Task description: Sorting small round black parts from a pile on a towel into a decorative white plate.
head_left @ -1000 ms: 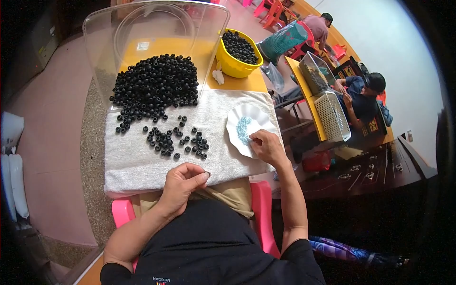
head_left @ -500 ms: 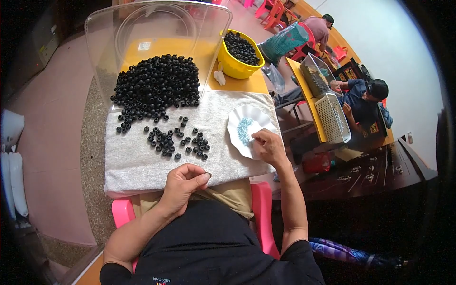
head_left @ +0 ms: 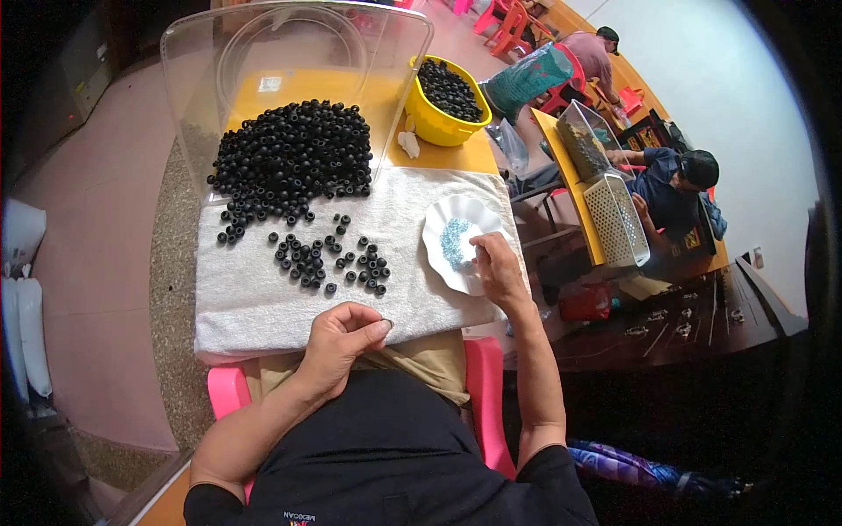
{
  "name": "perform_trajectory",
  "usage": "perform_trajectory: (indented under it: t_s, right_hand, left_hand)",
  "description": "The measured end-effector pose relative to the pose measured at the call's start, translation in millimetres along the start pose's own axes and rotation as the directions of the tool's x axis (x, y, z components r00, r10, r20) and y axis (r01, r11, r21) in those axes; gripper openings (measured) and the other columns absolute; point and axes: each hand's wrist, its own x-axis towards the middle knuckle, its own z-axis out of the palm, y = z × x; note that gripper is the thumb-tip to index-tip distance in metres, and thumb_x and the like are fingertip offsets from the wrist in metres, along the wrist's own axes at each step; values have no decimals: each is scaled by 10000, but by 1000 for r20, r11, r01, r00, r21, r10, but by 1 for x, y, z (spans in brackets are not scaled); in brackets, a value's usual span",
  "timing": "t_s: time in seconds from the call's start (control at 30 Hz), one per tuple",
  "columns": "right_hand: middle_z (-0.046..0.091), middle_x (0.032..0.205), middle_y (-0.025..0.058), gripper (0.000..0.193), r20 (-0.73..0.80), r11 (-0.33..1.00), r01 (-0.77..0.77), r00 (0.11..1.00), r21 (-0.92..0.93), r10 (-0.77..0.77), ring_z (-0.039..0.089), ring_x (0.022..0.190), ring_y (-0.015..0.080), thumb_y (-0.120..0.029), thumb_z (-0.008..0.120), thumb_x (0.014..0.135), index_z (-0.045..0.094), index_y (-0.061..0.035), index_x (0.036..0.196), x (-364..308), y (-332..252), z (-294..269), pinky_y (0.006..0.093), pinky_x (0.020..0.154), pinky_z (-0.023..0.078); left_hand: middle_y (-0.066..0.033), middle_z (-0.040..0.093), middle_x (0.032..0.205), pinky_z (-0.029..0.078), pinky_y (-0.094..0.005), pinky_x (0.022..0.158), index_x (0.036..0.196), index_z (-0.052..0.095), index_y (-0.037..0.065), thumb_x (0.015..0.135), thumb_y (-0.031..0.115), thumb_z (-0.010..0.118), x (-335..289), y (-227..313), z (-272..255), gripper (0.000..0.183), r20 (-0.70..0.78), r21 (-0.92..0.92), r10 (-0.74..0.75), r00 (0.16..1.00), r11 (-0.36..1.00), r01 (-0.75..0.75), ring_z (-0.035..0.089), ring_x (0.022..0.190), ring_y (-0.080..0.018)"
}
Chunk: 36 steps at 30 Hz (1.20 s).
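Near the towel's front edge, my left hand (head_left: 344, 340) pinches a black bead, of which only a dark edge shows at the thumb tip. My right hand (head_left: 500, 270) is over the right side of a white scalloped dish (head_left: 440, 263), thumb and fingers drawn together; whatever they hold is too small to make out. Tiny light-blue stones (head_left: 454, 238) lie spread in the dish, just left of those fingertips. Loose black beads (head_left: 307, 263) are scattered on the white towel (head_left: 254, 307) beyond my left hand. They trail out of a large bead heap (head_left: 294, 158).
A clear plastic bin (head_left: 189, 96) lies tipped behind the heap. Beside it a yellow tub (head_left: 438, 133) holds more black pieces, with a small white scrap (head_left: 409, 145) nearby. To the right, a co-worker (head_left: 662, 180) sits at a table with a white perforated basket (head_left: 616, 219).
My right hand has shifted slightly up at the dish, its fingers still pinched. The left hand keeps its pinch in nearly the same place. The whole view has moved slightly.
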Motion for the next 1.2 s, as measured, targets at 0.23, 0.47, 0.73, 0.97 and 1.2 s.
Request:
perform_trajectory:
  t_s: [0.23, 0.47, 0.73, 0.97, 1.2]
  right_hand:
    - [676, 820, 87, 130, -103, 969, -139, 981, 206, 163, 683, 698, 139, 45, 574, 825, 641, 19, 933, -9, 4, -5, 248, 611, 531]
    - [670, 895, 114, 176, -111, 974, -123, 983, 191, 146, 685, 714, 156, 67, 574, 841, 657, 36, 993, -10, 5, -4, 245, 600, 541]
    - [624, 889, 139, 173, -36, 989, 15, 999, 145, -10, 671, 745, 201, 42, 545, 913, 626, 33, 1065, -4, -1, -1, 287, 656, 575]
    - [624, 891, 116, 140, -37, 974, -77, 996, 211, 86, 654, 721, 172, 17, 562, 919, 627, 37, 1041, -7, -3, -3, 268, 637, 562]
    - [620, 868, 81, 105, 7, 926, -267, 961, 267, 275, 631, 718, 128, -11, 573, 931, 622, 40, 1009, -14, -24, -9, 245, 659, 544]
  left_hand:
    - [-46, 662, 823, 515, -238, 660, 924, 625, 34, 851, 44, 699, -1, 2, 2, 104, 2, 7, 0, 1000, 1000, 0, 630, 716, -114]
    - [-49, 658, 814, 513, -239, 660, 922, 620, 30, 849, 46, 702, 0, 1, 2, 111, -5, 10, -13, 1000, 1000, 13, 628, 720, -119]
    - [-51, 658, 814, 514, -242, 665, 928, 620, 28, 849, 46, 703, -1, 2, 2, 116, -8, 10, -10, 1000, 1000, 10, 627, 720, -120]
    - [-52, 658, 810, 511, -241, 660, 931, 619, 30, 847, 54, 708, -1, 3, 2, 124, 3, 10, -6, 1000, 1000, 6, 627, 714, -120]
    - [-47, 656, 819, 500, -226, 641, 927, 617, 32, 848, 56, 705, 2, 2, 1, 120, 3, 28, -14, 1000, 999, 14, 623, 713, -111]
